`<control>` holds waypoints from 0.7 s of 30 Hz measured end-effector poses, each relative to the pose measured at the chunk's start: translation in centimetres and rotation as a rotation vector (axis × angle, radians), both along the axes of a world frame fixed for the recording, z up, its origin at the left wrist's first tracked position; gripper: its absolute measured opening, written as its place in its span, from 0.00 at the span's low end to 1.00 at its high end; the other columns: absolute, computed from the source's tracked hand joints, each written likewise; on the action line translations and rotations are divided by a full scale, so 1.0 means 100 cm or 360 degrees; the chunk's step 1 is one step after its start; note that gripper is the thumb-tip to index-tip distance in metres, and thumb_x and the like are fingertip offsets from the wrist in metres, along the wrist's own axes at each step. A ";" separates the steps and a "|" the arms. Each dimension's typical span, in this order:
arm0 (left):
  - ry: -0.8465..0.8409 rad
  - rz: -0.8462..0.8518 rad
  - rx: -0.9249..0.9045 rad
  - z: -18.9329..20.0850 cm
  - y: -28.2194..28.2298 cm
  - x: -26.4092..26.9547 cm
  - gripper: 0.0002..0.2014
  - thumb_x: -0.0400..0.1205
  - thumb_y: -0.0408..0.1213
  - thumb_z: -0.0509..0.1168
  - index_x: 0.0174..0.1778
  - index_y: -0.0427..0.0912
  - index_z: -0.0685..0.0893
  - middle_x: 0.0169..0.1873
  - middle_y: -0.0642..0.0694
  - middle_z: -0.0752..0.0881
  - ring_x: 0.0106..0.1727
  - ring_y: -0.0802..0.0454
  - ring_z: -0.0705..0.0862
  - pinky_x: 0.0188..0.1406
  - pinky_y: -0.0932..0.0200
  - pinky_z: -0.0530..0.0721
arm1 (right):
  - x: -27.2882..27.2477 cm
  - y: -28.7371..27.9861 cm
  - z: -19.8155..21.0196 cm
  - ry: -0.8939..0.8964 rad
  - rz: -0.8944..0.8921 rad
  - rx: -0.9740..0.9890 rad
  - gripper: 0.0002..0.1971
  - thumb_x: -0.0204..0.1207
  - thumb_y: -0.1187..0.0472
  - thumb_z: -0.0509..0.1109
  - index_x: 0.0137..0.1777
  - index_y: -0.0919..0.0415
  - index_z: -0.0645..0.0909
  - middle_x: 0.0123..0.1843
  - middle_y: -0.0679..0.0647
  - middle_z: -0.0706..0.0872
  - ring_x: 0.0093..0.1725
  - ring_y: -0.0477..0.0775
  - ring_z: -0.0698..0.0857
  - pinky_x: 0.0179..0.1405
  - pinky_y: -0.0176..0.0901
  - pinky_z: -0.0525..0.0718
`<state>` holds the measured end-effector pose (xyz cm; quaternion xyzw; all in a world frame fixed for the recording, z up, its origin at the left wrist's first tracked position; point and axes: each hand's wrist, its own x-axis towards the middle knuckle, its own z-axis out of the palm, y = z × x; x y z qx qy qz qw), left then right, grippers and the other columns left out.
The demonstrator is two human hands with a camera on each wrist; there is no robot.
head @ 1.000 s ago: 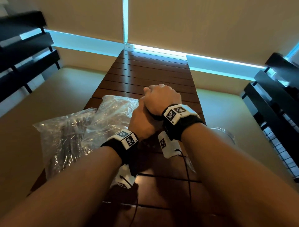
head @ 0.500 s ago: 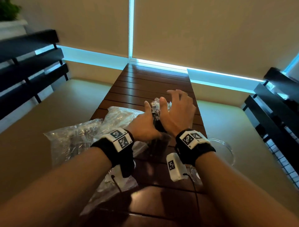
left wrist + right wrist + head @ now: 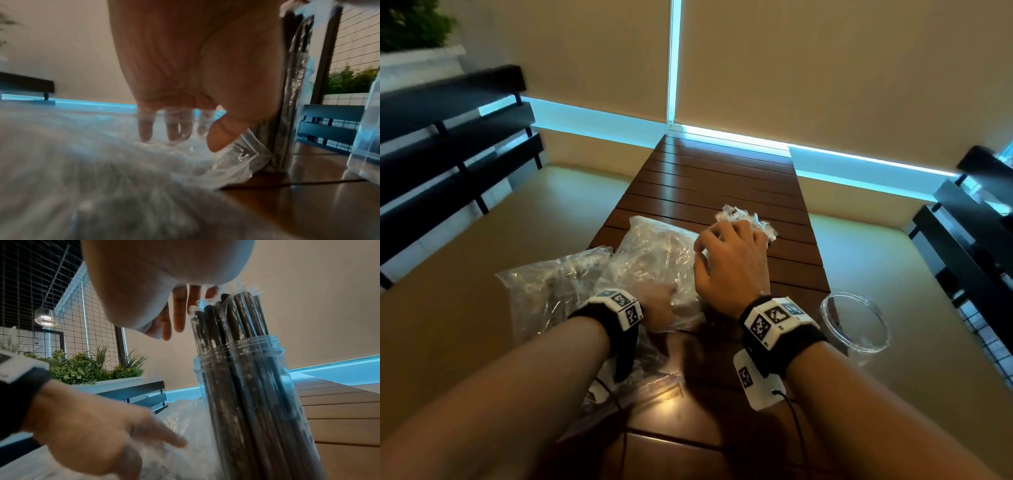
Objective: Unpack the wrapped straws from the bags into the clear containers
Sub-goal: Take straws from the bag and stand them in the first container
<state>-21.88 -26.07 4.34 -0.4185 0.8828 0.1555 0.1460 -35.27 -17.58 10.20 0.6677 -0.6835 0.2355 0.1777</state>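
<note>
Both hands parted since before: right hand (image 3: 732, 263) slack-fingered over jarred straws (image 3: 236, 340), left hand (image 3: 659, 305) loose inside bag (image 3: 654, 260).

left hand (image 3: 659, 305): moved off straws, now reaching into bag (image 3: 654, 263) | right hand (image 3: 732, 263): unclasped, fingers spread above straws (image 3: 232, 318)

Around my work area: a slatted surface, benches, blinds and planters.

I see a dark brown slatted wooden surface (image 3: 726, 185) running away from me toward beige roller blinds (image 3: 825, 68), with a strip of blue light beneath them. Black slatted benches stand on the left (image 3: 448, 144) and on the right (image 3: 969, 219). A white planter box of green leafy plants (image 3: 86, 369) sits before a black wire grid panel (image 3: 30, 280), where a small glass-shaded lamp (image 3: 45, 317) glows.
</note>
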 end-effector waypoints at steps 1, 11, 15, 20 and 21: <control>-0.0036 0.0003 0.0121 -0.005 0.005 -0.004 0.17 0.76 0.47 0.62 0.60 0.47 0.79 0.62 0.42 0.85 0.60 0.41 0.84 0.61 0.50 0.82 | 0.001 0.000 -0.001 0.0010 -0.0008 0.0024 0.08 0.72 0.50 0.66 0.46 0.50 0.84 0.52 0.47 0.84 0.59 0.56 0.78 0.58 0.53 0.69; 0.0731 0.0745 -0.0156 0.040 -0.069 0.074 0.20 0.76 0.43 0.63 0.64 0.44 0.84 0.60 0.41 0.87 0.57 0.43 0.84 0.61 0.52 0.81 | 0.034 0.004 0.004 0.0200 0.0099 -0.0095 0.08 0.69 0.53 0.68 0.46 0.51 0.84 0.52 0.49 0.85 0.58 0.58 0.80 0.58 0.56 0.69; 0.0218 0.1392 -0.0173 0.008 -0.091 0.142 0.45 0.75 0.55 0.72 0.82 0.36 0.61 0.79 0.30 0.65 0.78 0.30 0.67 0.77 0.40 0.70 | 0.069 0.003 -0.017 -0.0152 0.0533 0.0563 0.07 0.77 0.54 0.65 0.50 0.53 0.82 0.48 0.50 0.84 0.48 0.54 0.81 0.52 0.53 0.82; 0.0826 0.1601 0.0465 -0.028 -0.080 0.167 0.33 0.74 0.51 0.77 0.70 0.35 0.80 0.71 0.34 0.81 0.67 0.36 0.82 0.71 0.42 0.78 | 0.101 0.005 -0.062 -0.0252 0.0577 0.1713 0.23 0.77 0.49 0.70 0.70 0.54 0.74 0.64 0.59 0.84 0.61 0.65 0.84 0.58 0.53 0.84; 0.0975 0.1702 0.0459 -0.033 -0.083 0.171 0.36 0.65 0.51 0.83 0.64 0.35 0.83 0.65 0.34 0.85 0.60 0.37 0.85 0.66 0.43 0.82 | 0.105 0.006 -0.066 -0.0276 0.0592 0.1759 0.29 0.76 0.48 0.72 0.74 0.54 0.70 0.67 0.60 0.81 0.64 0.66 0.83 0.61 0.55 0.83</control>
